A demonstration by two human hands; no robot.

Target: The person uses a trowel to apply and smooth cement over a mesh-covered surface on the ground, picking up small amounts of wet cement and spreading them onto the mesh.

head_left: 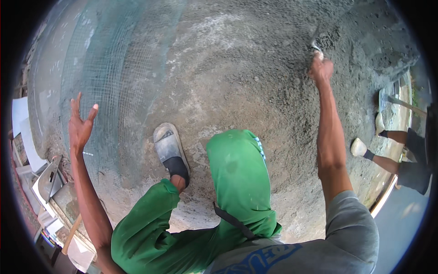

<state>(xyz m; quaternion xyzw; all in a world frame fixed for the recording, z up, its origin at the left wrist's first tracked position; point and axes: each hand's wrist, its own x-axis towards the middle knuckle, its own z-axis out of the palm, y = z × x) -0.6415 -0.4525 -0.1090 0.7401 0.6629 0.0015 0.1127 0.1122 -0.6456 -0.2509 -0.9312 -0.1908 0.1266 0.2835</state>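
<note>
My right hand [321,68] reaches far forward and is closed on the handle of a small trowel [315,45], whose blade rests in grey wet mortar [255,77] spread over a curved surface. My left hand [81,124] is raised at the left with fingers spread, holding nothing, against green wire mesh [105,68] that covers the left part of the surface. My legs in green trousers [237,182] bend below me. One foot in a grey sandal [169,150] stands on the mortar.
Another person's legs [388,160] with pale shoes stand at the right edge beside a shovel [392,102]. A heap of darker mortar [383,41] lies at the upper right. Boards and white blocks [41,182] sit at the lower left.
</note>
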